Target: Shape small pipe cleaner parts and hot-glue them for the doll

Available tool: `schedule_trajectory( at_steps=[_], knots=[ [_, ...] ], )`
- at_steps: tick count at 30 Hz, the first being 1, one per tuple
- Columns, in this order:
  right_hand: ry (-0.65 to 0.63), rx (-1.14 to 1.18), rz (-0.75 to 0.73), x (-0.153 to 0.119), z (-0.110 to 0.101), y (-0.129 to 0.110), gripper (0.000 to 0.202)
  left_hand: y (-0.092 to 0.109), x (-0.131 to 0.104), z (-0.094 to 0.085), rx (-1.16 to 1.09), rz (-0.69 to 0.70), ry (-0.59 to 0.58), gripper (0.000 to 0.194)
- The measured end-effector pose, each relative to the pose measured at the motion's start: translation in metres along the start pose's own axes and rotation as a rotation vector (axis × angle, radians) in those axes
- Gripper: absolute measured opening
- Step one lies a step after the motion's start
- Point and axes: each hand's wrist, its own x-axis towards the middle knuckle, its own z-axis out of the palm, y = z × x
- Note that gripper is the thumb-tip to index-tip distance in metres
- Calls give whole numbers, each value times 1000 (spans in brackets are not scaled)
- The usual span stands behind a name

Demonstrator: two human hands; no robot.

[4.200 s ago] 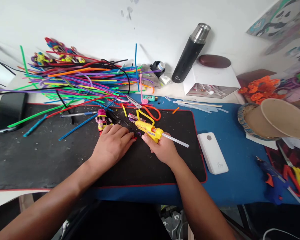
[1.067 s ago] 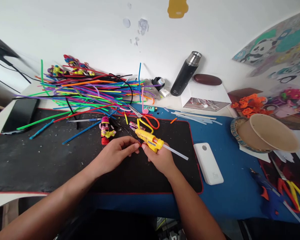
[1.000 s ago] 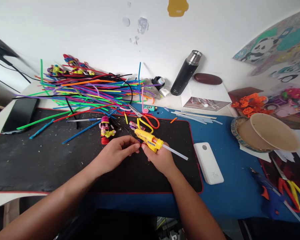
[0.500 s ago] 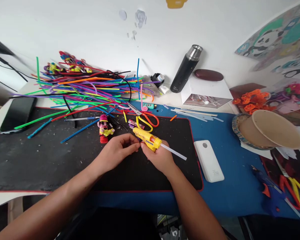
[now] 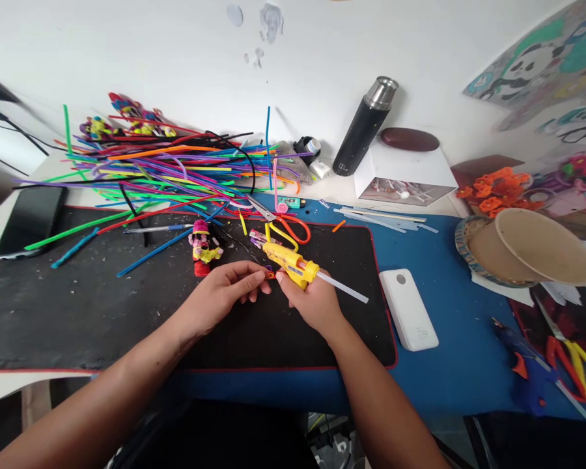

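My right hand (image 5: 313, 301) is wrapped round a yellow glue gun (image 5: 290, 264) with a clear glue stick (image 5: 344, 287) poking out of its back. Thumb and fingers of my left hand (image 5: 234, 286) pinch a small red and orange piece (image 5: 271, 275), whose far end lies against my right fingertips. A bit of purple shows just behind it. Left of the glue gun, beyond my left hand, a small pink, yellow and red pipe-cleaner figure (image 5: 204, 249) lies on the black mat (image 5: 127, 319).
Colourful pipe cleaners (image 5: 166, 163) are heaped at the back left. Scissors (image 5: 293, 229) lie beyond the glue gun. A black flask (image 5: 364, 127) stands at the back, a white power bank (image 5: 409, 310) lies right of the mat, and a tan bowl (image 5: 542, 247) is further right.
The small red and orange piece now shows between my fingertips, where it was hidden before. My left fingers have shifted slightly, and the view has tilted down a little.
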Motion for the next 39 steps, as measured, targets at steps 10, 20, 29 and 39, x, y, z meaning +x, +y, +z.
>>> schedule_trajectory(
  at_steps=[10,20,29,39],
  knots=[
    [3,-1,-10,1,0,-1,30,5,5,6,133,34,1,51],
    [-8,-43,-13,1,2,3,26,6,6,9,185,74,59,43],
    [-7,-51,-18,1,2,1,26,6,5,8,227,76,54,45],
    [-15,-32,-10,1,2,3,27,4,-1,7,223,75,6,45]
  ],
)
